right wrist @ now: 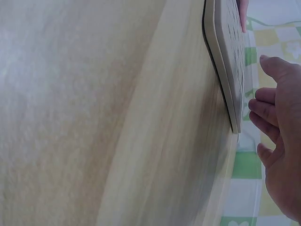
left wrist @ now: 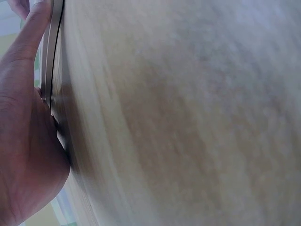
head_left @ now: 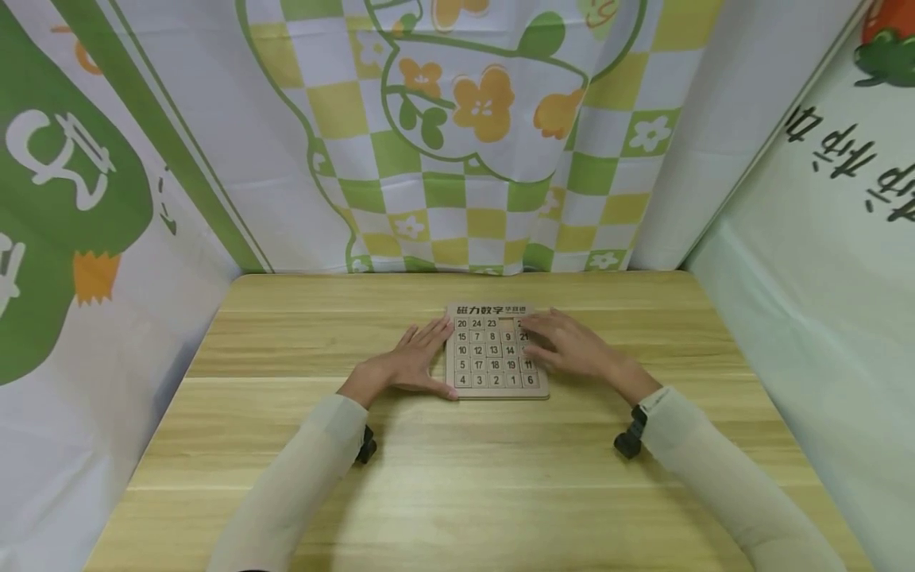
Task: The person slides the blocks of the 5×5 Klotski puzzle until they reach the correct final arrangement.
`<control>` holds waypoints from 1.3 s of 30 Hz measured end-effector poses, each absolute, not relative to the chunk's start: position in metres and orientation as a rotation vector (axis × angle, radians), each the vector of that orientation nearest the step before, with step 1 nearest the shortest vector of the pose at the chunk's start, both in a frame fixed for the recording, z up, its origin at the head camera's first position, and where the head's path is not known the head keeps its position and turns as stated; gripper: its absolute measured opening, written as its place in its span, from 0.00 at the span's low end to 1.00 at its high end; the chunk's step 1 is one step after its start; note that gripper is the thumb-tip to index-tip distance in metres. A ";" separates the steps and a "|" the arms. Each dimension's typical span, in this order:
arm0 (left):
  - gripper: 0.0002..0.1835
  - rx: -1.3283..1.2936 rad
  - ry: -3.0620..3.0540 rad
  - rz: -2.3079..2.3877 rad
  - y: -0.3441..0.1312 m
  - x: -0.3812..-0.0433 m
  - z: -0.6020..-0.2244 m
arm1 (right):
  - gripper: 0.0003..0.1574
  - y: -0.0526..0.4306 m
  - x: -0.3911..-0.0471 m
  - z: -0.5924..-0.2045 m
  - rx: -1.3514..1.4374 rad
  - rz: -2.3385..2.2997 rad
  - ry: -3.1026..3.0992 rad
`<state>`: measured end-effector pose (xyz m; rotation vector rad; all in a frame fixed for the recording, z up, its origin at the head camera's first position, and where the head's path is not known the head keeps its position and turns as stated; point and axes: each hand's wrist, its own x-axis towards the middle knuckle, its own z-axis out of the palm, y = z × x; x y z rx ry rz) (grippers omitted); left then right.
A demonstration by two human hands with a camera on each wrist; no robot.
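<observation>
A wooden sliding number puzzle (head_left: pixel 493 311) lies flat on the table, its square tiles set in rows under a printed heading. One slot (head_left: pixel 506 324) in the top row, right of tile 23 (head_left: pixel 492 324), has no tile. My left hand (head_left: pixel 412 364) rests along the puzzle's left edge, fingers extended at the upper side and thumb at the lower left corner. Over the right columns is my right hand (head_left: pixel 572 343), which hides some tiles there. In the right wrist view its loosely bent fingers (right wrist: pixel 264 112) stand apart from the puzzle's face, holding nothing.
The pale wooden table (head_left: pixel 486 485) reaches back to a checked, flowered curtain (head_left: pixel 493 199). Printed white cloth hangs at the left (head_left: pixel 93 238) and right (head_left: pixel 808 262). A dark wrist strap (head_left: pixel 632 433) shows at my right cuff.
</observation>
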<state>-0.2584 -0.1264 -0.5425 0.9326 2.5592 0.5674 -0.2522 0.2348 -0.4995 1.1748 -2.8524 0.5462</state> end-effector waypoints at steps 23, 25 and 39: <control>0.79 0.930 2.565 0.559 -0.128 -0.261 -0.548 | 0.37 0.230 -0.255 -0.504 1.173 0.563 -2.894; 0.79 0.932 2.565 0.565 -0.128 -0.260 -0.547 | 0.37 0.225 -0.255 -0.504 1.176 0.562 -2.892; 0.78 0.952 2.559 0.568 -0.126 -0.257 -0.542 | 0.39 0.209 -0.255 -0.514 1.141 0.599 -2.887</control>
